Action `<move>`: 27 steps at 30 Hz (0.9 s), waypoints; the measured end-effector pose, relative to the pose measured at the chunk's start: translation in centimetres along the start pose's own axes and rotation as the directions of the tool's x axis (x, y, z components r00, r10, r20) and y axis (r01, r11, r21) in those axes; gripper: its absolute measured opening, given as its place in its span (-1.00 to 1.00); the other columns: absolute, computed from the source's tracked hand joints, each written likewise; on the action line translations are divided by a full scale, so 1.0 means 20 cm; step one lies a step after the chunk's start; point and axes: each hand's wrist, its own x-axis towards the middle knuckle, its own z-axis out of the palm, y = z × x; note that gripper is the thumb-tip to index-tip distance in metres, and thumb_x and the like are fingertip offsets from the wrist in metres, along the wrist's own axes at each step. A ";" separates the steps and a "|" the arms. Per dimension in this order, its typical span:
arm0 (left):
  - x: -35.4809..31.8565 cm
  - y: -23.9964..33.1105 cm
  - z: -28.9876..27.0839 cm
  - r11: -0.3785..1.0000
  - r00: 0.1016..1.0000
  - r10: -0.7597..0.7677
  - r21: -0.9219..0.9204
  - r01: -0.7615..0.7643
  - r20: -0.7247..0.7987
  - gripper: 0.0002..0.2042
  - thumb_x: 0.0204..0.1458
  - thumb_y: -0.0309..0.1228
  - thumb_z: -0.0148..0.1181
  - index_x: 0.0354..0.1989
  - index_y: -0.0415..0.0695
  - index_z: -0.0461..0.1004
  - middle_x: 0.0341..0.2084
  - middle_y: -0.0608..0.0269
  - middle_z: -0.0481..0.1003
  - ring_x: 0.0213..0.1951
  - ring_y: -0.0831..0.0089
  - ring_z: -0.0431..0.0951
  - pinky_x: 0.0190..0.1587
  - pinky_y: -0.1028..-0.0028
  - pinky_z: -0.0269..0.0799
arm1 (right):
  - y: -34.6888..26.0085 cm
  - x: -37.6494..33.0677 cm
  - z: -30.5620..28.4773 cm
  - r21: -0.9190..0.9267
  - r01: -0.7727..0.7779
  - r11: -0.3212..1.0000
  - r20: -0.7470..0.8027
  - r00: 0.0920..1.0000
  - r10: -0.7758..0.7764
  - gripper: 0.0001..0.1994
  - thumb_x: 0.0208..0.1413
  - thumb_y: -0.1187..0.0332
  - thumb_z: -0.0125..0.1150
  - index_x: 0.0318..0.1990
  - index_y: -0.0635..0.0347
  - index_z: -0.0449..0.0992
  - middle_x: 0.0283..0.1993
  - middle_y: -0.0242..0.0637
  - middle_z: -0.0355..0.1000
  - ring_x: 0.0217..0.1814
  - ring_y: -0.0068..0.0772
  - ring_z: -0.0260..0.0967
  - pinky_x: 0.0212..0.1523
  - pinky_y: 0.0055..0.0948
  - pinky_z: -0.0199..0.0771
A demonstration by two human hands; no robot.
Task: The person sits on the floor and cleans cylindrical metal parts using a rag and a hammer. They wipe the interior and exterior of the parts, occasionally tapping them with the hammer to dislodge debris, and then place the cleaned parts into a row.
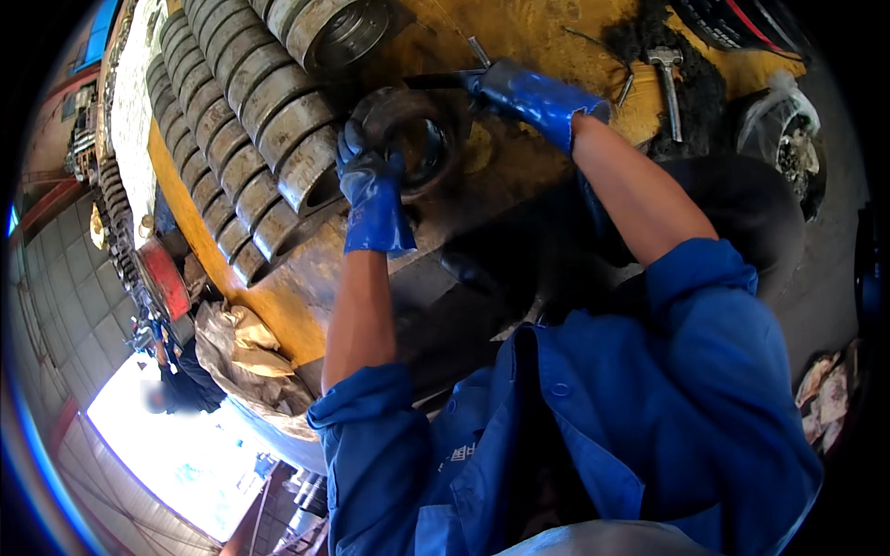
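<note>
Both my hands wear blue rubber gloves. My left hand (371,190) grips the near left rim of a dark, greasy metal ring (443,139), which stands on the yellow worktable (301,310) with its opening towards the right. My right hand (519,91) is closed around a dark, flat, blade-like tool (436,82), which points left over the top of the ring. A short metal rod (479,52) shows just beyond my right fingers; whether it belongs to that tool, I cannot tell. Much of the ring's left side is hidden behind my left glove.
Rows of stacked metal rings (248,100) fill the table's left side. At the right lie a hammer (669,91), black grime and a black hose coil (742,26). A clear plastic bag (783,125) hangs over the right edge. Crumpled sacking (243,347) sits at lower left; another person is behind.
</note>
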 end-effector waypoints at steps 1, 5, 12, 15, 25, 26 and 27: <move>0.00 0.02 -0.01 1.000 1.000 0.023 -0.011 -0.023 -0.015 -0.06 -0.17 -0.13 0.33 0.40 -0.20 0.00 0.30 -0.14 0.17 0.33 -0.02 0.19 0.35 0.25 0.16 | -0.05 -0.08 -0.01 0.053 0.088 0.995 -0.036 0.996 -0.087 -0.66 0.04 0.06 0.30 -0.35 0.19 0.65 -0.38 -0.20 0.59 -0.45 -0.29 0.53 -0.40 -0.32 0.50; 0.01 0.09 -0.01 1.000 0.998 -0.003 0.007 0.003 0.059 -0.06 -0.19 -0.11 0.35 0.38 -0.20 0.03 0.31 -0.16 0.16 0.33 -0.02 0.19 0.33 0.25 0.19 | 0.19 0.19 -0.04 -0.180 -0.286 0.941 0.005 0.957 0.291 -0.66 0.05 0.08 0.30 -0.30 0.22 0.65 -0.42 -0.18 0.58 -0.44 -0.26 0.54 -0.37 -0.33 0.53; -0.02 -0.03 0.00 1.000 0.999 -0.030 -0.001 0.030 -0.015 -0.05 -0.20 -0.08 0.35 0.38 -0.17 0.02 0.29 -0.16 0.18 0.31 -0.05 0.20 0.33 0.20 0.19 | 0.09 0.12 0.04 -0.146 -0.089 0.985 0.011 0.996 0.091 -0.65 0.13 0.05 0.22 -0.35 0.15 0.69 -0.51 -0.26 0.54 -0.56 -0.36 0.47 -0.49 -0.35 0.46; 0.01 0.06 -0.01 0.999 0.998 0.019 -0.034 -0.021 -0.051 -0.07 -0.22 -0.11 0.37 0.36 -0.13 0.03 0.27 -0.17 0.19 0.29 -0.08 0.21 0.32 0.15 0.20 | 0.44 0.27 -0.14 -0.508 0.510 0.694 0.285 0.860 -0.423 -0.70 0.07 0.12 0.32 -0.33 0.20 0.67 -0.40 -0.17 0.60 -0.42 -0.26 0.57 -0.38 -0.33 0.53; 0.02 -0.11 -0.12 0.987 0.993 0.023 -0.161 -0.004 0.116 0.02 -0.26 -0.03 0.42 0.41 -0.14 0.04 0.32 -0.16 0.17 0.33 0.07 0.22 0.31 0.29 0.23 | 0.23 -0.15 -0.07 -0.734 0.319 0.599 0.193 0.944 -0.267 -0.77 0.18 0.25 0.19 -0.20 0.23 0.62 -0.36 -0.19 0.61 -0.44 -0.24 0.56 -0.42 -0.39 0.53; 0.00 -0.06 -0.16 0.984 0.994 0.015 -0.176 0.005 0.112 0.02 -0.26 -0.03 0.42 0.41 -0.14 0.04 0.32 -0.16 0.17 0.33 0.07 0.22 0.31 0.29 0.23 | 0.27 -0.19 -0.10 -0.455 0.067 0.888 0.088 0.996 -0.030 -0.76 0.21 0.24 0.15 -0.19 0.21 0.61 -0.36 -0.23 0.62 -0.49 -0.33 0.53 -0.47 -0.43 0.49; -0.03 -0.03 -0.20 0.957 0.996 -0.026 -0.286 0.050 0.087 0.00 -0.23 0.00 0.42 0.39 -0.20 0.07 0.26 -0.16 0.26 0.29 0.04 0.28 0.30 0.27 0.24 | 0.31 -0.23 -0.11 -0.091 -0.225 0.970 0.079 0.970 0.232 -0.75 0.25 0.23 0.10 -0.19 0.20 0.60 -0.37 -0.27 0.62 -0.54 -0.42 0.49 -0.52 -0.47 0.45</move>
